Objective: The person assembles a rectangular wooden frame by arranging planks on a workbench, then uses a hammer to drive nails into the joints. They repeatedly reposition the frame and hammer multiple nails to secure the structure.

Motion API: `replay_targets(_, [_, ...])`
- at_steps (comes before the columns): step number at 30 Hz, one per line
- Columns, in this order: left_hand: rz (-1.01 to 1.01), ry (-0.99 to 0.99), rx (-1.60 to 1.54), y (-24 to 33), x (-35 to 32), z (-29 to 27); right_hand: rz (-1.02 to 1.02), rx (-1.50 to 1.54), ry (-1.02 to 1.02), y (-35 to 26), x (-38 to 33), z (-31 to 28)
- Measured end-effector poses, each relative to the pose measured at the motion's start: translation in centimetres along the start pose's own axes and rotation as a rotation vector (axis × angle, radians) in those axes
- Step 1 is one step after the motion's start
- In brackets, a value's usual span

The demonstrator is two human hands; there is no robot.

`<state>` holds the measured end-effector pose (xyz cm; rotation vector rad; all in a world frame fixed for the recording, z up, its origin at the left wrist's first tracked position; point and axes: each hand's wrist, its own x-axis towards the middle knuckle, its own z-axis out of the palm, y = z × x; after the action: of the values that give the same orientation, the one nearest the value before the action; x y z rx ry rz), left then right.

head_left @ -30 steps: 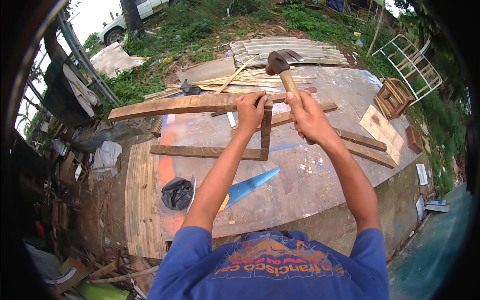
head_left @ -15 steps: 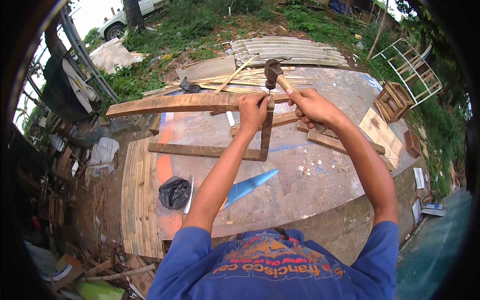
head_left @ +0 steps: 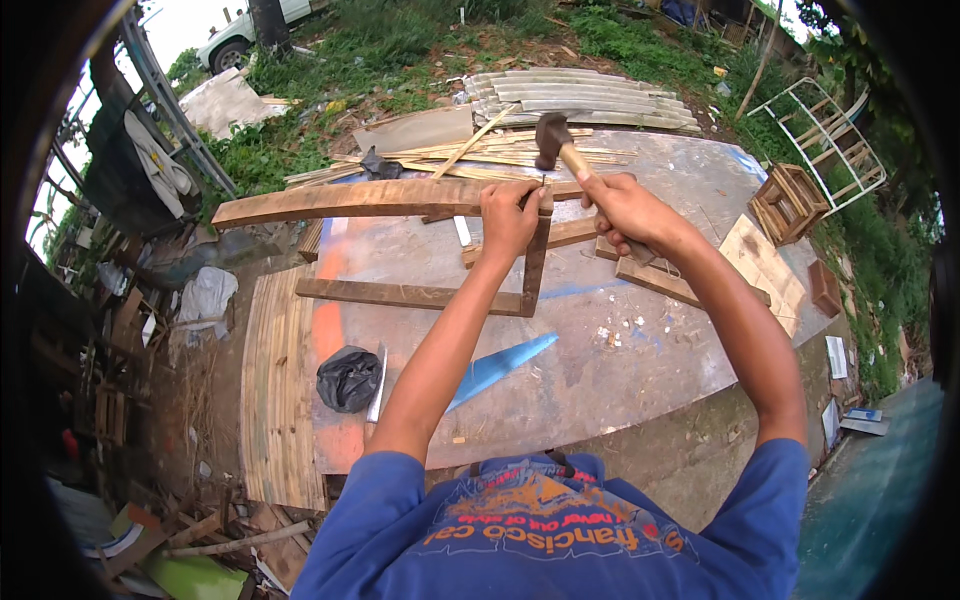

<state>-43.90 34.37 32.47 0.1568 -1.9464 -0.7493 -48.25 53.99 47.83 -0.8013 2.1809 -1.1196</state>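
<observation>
While the frame is nailed: corner joint, hammer raised.
Near: black bag (head_left: 348, 378), blue offcut (head_left: 497, 366) on bench (head_left: 640, 380). Middle: left hand (head_left: 508, 215) closed on long plank (head_left: 350, 200) above upright batten (head_left: 535, 265); right hand (head_left: 625, 212) gripping hammer (head_left: 553, 140). Next, likely a square blow at the corner, fingers kept away.

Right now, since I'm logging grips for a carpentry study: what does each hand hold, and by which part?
The right hand grips the hammer by its wooden handle. The left hand holds the long plank at its right end.
</observation>
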Motion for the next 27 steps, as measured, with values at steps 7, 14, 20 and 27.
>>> replay_targets(7, [-0.105,-0.127,-0.029,1.4,0.9,-1.4,-0.027,0.114,0.060,-0.5,-0.7,-1.2])
replay_targets(14, [-0.205,-0.350,0.220,-0.5,8.1,-3.8,-0.073,0.056,0.058,-0.4,-1.5,-0.5])
replay_targets(20, [-0.374,-0.802,0.615,-1.4,8.9,-2.1,-0.064,0.073,0.075,-1.5,-1.4,0.4])
replay_targets(27, [-0.440,-0.906,0.565,-0.7,9.8,-1.6,0.086,0.041,0.119,-1.2,-1.1,1.2])
